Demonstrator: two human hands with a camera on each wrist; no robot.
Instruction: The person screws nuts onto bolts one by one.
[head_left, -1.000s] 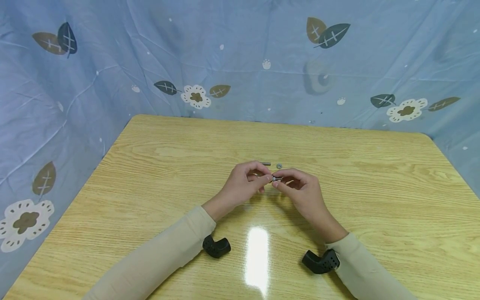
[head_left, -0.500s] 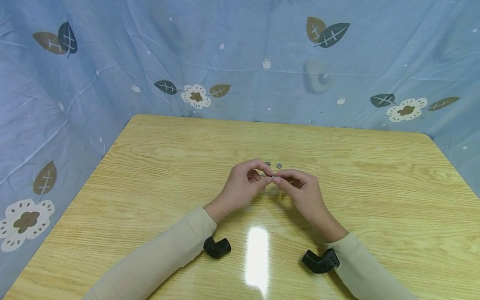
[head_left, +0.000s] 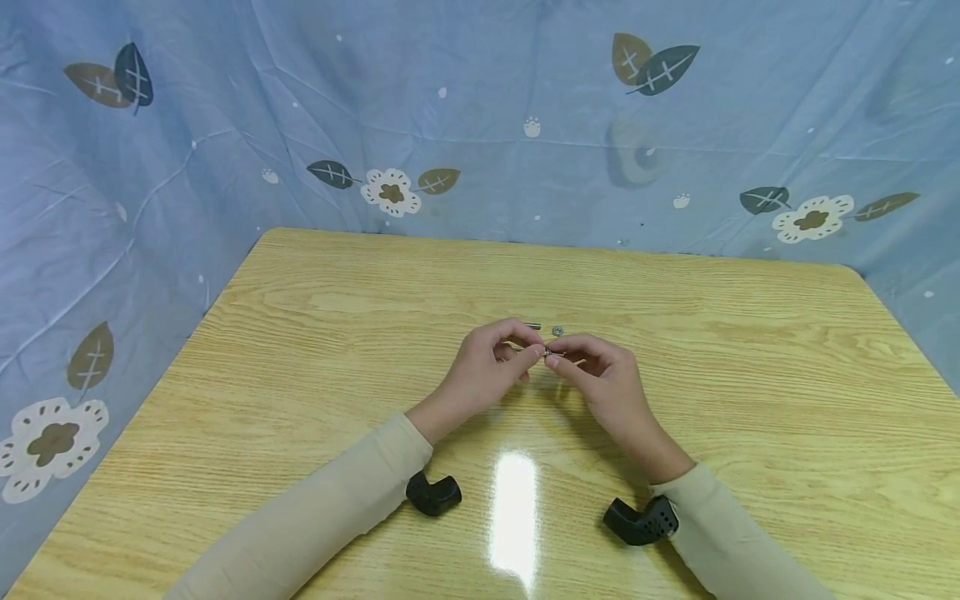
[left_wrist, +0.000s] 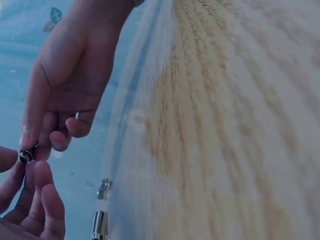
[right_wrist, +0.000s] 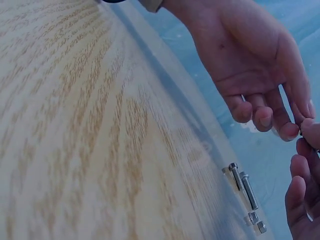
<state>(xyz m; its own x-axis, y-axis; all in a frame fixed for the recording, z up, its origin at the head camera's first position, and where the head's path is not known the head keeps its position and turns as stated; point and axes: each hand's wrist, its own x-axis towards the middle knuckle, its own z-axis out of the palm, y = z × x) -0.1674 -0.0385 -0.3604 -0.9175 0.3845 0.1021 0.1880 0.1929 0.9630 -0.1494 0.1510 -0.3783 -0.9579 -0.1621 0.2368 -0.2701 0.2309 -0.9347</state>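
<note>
In the middle of the table my hands meet fingertip to fingertip. My left hand [head_left: 491, 358] pinches a thin metal bolt between thumb and forefinger. From the other side my right hand [head_left: 603, 375] pinches a small metal nut [left_wrist: 26, 156] at the bolt, with thumb and forefinger. Fingertips cover most of both pieces, so how far the nut sits on the bolt is hidden. Just beyond the hands lie metal bolts [right_wrist: 248, 191], partly behind my left hand in the head view. To their right are loose nuts [right_wrist: 253, 218].
The wood-grain table [head_left: 360, 283] has a bright glare patch [head_left: 513, 517] toward the front. A blue patterned curtain [head_left: 487, 100] hangs beyond its far edge. Black wrist camera mounts [head_left: 433, 495] jut inward from both sleeves.
My right fingertips shift slightly over the nut, closing in over it and then easing back a little. Both arms stay nearly still, and the loose pieces have not moved.
</note>
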